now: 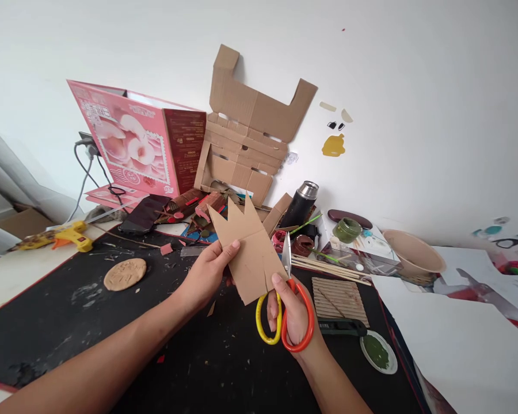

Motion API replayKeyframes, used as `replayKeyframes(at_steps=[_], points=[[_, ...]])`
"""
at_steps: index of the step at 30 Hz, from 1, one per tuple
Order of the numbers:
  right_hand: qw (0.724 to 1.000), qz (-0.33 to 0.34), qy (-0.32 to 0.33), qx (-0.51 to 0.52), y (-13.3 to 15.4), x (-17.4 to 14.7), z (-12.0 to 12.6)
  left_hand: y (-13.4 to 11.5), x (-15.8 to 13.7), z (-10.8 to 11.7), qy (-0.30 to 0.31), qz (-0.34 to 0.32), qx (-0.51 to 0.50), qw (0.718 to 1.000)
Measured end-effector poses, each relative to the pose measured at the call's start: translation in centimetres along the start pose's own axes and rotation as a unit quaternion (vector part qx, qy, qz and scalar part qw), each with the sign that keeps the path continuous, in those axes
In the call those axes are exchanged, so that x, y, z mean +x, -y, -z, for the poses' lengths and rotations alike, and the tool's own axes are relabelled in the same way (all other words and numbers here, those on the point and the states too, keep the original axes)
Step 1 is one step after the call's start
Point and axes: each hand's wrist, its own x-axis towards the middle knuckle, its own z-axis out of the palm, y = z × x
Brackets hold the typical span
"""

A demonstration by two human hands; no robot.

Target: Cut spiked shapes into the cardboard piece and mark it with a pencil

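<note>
A piece of brown cardboard [251, 253] with pointed teeth cut along its top edge is held up over the black mat. My left hand [211, 270] pinches its left side, thumb on the front face. With my right hand [294, 310] I hold scissors [297, 316] that have one yellow and one red handle loop, their blades pointing upward beside the cardboard. My right thumb also presses on the cardboard's lower right corner. A short slit or dark line runs up from the bottom edge near that thumb.
On the black mat [176, 356] lie a round clay disc [125, 274], a utility knife [341, 326], corrugated cardboard [341, 300] and a dish of green paint [379, 352]. A yellow glue gun [73, 236] is at left. Behind stand a thermos [300, 204], a pink box [133, 144] and a large cardboard sheet [246, 132].
</note>
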Motion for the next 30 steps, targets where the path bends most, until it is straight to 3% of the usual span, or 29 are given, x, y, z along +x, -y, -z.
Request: replayKeyframes(at_steps=[6,13,20,23,26,30], points=[[0.999,0.018,0.024,-0.028,-0.1,-0.3,-0.2,0.0,0.0,0.0,0.012,0.005,-0.01,1.0],[1.0,0.016,0.018,-0.011,-0.2,0.0,-0.1,0.5,-0.1,0.0,0.123,0.049,-0.003,0.991],[0.999,0.019,0.039,-0.001,-0.3,-0.3,0.1,1.0,0.0,0.2,0.14,0.083,-0.056,0.985],[0.999,0.017,0.048,-0.016,-0.3,-0.3,0.2,0.8,0.1,0.2,0.097,0.066,-0.057,0.991],[0.997,0.003,0.075,-0.027,-0.5,-0.4,0.2,0.1,0.7,0.4,-0.012,0.016,-0.089,0.996],[0.99,-0.006,0.134,-0.032,-1.3,-0.8,-0.1,-1.3,1.9,1.3,-0.13,-0.066,-0.158,0.977]])
